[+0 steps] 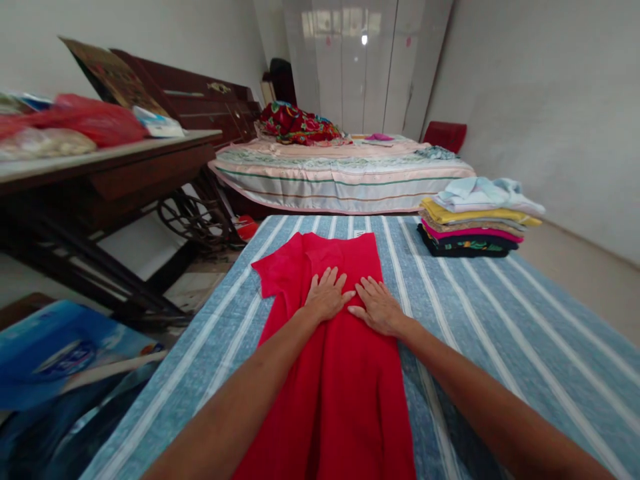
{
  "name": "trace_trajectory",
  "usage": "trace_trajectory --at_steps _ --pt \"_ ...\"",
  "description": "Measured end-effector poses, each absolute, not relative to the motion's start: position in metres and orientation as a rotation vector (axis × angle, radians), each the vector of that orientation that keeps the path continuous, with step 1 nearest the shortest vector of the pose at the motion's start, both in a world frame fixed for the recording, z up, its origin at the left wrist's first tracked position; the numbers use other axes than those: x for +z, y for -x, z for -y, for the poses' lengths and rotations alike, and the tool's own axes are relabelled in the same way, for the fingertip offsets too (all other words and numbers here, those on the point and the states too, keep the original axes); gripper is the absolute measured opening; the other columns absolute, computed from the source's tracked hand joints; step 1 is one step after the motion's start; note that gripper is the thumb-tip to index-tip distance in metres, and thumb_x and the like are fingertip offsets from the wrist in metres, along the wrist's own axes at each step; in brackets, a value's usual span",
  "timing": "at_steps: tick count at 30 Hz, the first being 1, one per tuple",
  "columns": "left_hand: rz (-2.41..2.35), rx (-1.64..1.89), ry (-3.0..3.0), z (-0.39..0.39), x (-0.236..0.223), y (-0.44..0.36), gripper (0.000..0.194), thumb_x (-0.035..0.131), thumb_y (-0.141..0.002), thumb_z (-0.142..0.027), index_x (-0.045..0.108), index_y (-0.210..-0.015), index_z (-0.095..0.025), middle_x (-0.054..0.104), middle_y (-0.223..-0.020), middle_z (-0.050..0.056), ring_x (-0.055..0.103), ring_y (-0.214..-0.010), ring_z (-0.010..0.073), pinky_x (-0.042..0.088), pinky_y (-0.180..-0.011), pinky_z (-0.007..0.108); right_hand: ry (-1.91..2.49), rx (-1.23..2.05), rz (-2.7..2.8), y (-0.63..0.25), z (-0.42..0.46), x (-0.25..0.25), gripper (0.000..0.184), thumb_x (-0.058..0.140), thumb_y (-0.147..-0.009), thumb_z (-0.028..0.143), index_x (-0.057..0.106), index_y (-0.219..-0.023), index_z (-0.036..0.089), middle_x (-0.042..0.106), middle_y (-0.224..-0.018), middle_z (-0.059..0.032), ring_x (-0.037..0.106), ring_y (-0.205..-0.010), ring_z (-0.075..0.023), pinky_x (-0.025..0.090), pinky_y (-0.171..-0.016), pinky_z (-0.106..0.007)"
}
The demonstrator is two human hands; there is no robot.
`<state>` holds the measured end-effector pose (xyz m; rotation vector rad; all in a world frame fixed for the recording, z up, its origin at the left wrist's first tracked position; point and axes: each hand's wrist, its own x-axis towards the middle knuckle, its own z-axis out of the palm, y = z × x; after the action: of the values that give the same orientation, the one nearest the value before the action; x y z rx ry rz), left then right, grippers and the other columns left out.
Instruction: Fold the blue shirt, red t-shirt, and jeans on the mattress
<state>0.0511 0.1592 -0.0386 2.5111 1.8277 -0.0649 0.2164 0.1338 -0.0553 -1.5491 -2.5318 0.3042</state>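
Note:
A red short-sleeved shirt [350, 387] lies spread lengthwise, with one sleeve sticking out at the left and the right side folded in to a straight edge. My left hand [327, 293] rests flat on its upper part, fingers spread. Beside it, my right hand [377, 305] also lies flat on the red cloth, fingers apart, thumb near the left hand. Neither hand grips the fabric. Under the shirt is a blue surface with white stripes [480, 320]. The shirt's lower end runs out of view at the bottom.
A stack of folded clothes [473, 220] stands at the right on the striped cloth. Behind is a bed [345, 177] with a red floral blanket [300, 125]. At the left are a sewing machine table [150, 150] with red plastic bags [95, 121] and a blue package [70, 353].

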Motion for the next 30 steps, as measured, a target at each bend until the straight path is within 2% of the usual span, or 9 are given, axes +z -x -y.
trace_trajectory --at_steps 7,14,24,30 --pt "-1.797 -0.085 -2.504 -0.104 -0.028 -0.055 0.051 0.034 -0.090 -0.037 0.036 -0.138 -0.017 0.024 -0.150 0.011 0.017 -0.139 0.0252 0.019 -0.108 0.052 1.463 0.282 2.508 -0.210 -0.074 -0.039 0.073 0.026 -0.091 0.060 0.039 -0.137 0.005 0.030 -0.144 -0.0179 0.019 -0.136 -0.0298 0.015 -0.111 -0.044" --pt "-1.740 0.004 -2.535 -0.053 -0.046 -0.042 0.054 0.032 -0.091 -0.044 0.035 -0.139 -0.019 0.023 -0.151 0.010 0.018 -0.139 0.0260 0.020 -0.108 0.053 1.495 0.357 2.528 -0.206 -0.035 -0.055 0.073 0.036 -0.089 0.058 0.035 -0.139 0.005 0.024 -0.147 -0.0179 0.015 -0.137 -0.0288 0.015 -0.111 -0.043" --pt "-1.749 0.043 -2.478 -0.040 -0.040 -0.042 0.050 0.035 -0.092 -0.037 0.037 -0.137 -0.017 0.027 -0.149 0.012 0.021 -0.138 0.0257 0.022 -0.108 0.051 1.488 0.329 2.527 -0.206 -0.037 -0.059 0.072 0.033 -0.090 0.058 0.034 -0.141 0.007 0.022 -0.147 -0.0174 0.014 -0.137 -0.0284 0.016 -0.110 -0.043" --pt "-1.768 0.056 -2.449 -0.030 -0.036 -0.042 0.049 0.036 -0.091 -0.033 0.039 -0.136 -0.014 0.029 -0.148 0.014 0.025 -0.137 0.0252 0.024 -0.108 0.048 1.545 0.168 2.437 -0.206 -0.030 -0.061 0.067 0.036 -0.090 0.055 0.039 -0.138 0.009 0.025 -0.146 -0.0182 0.017 -0.136 -0.0302 0.019 -0.109 -0.043"
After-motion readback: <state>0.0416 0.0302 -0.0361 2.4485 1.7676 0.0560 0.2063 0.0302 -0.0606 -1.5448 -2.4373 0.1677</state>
